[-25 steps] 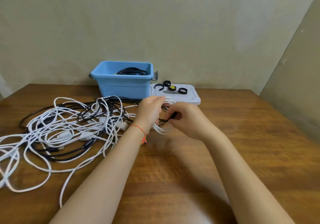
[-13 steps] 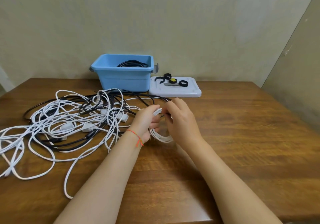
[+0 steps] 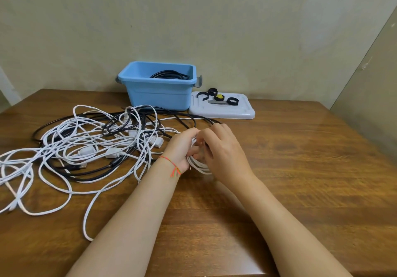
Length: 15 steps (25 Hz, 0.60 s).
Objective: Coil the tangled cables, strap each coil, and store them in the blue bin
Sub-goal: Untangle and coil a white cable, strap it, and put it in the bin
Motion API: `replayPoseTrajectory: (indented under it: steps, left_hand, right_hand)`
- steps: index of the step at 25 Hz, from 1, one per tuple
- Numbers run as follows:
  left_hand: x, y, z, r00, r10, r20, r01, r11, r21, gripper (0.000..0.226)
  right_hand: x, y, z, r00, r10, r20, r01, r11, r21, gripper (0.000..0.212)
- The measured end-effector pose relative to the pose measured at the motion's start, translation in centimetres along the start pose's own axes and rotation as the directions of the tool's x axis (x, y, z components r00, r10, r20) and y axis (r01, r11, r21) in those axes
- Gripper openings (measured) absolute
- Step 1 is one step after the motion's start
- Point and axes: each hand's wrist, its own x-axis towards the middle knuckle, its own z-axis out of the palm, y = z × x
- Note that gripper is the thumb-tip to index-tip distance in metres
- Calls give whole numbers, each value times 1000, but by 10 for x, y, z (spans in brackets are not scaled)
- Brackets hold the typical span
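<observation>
From the head view: left hand (image 3: 182,148) curled round a small white coil (image 3: 198,165), gripping its loops together just above the wooden table (image 3: 300,169); right hand (image 3: 223,148) laid over the coil's far side, fingers bent onto the loops, though whether pinching a strap or only the cable cannot be told, since the fingertips hide behind the coil. Judged to be mid-strapping of this coil. Best done by keeping the left grip firm so no loop springs loose, wrapping the strap snugly across all the turns at one spot, and pressing its end down flat before letting go. Spare black straps (image 3: 233,101) waiting on the grey lid (image 3: 240,113) just right of the blue bin (image 3: 159,94), near enough to reach with the right hand alone. Bin at the back of the table against the wall, already holding one black coil (image 3: 169,75). Tangled pile of white and black cables (image 3: 96,145) spread to the left, its nearest strands close beside the left wrist; worth lifting the finished coil clear of them to avoid snagging on the way to the bin.
</observation>
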Motion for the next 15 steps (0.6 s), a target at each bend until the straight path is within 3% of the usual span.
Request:
replayPoseTrajectory:
  steps: [3,5,8,12,15]
  left_hand:
    - [-3,0,2,998,62,-13,-62,998,29,24]
    - [-1,-1,3,991,124,-52,-119,989,82,5]
    - [2,-2,3,981,158,-115,-138,976,166,21]
    - [-2,-1,5,981,186,-49,-172,963,207,16]
    - [-4,-1,7,984,176,6,-175,972,159,12]
  right_hand:
    - [-2,1,1,999,35,7,-36,997,68,20]
    - [-4,2,1,995,90,34,-94,986,141,14]
    - [-3,7,-4,975,215,55,-222,944,243,23]
    - [-2,18,-10,921,382,74,-384,862,331,31]
    - [-3,24,-11,912,403,81,-406,856,319,42]
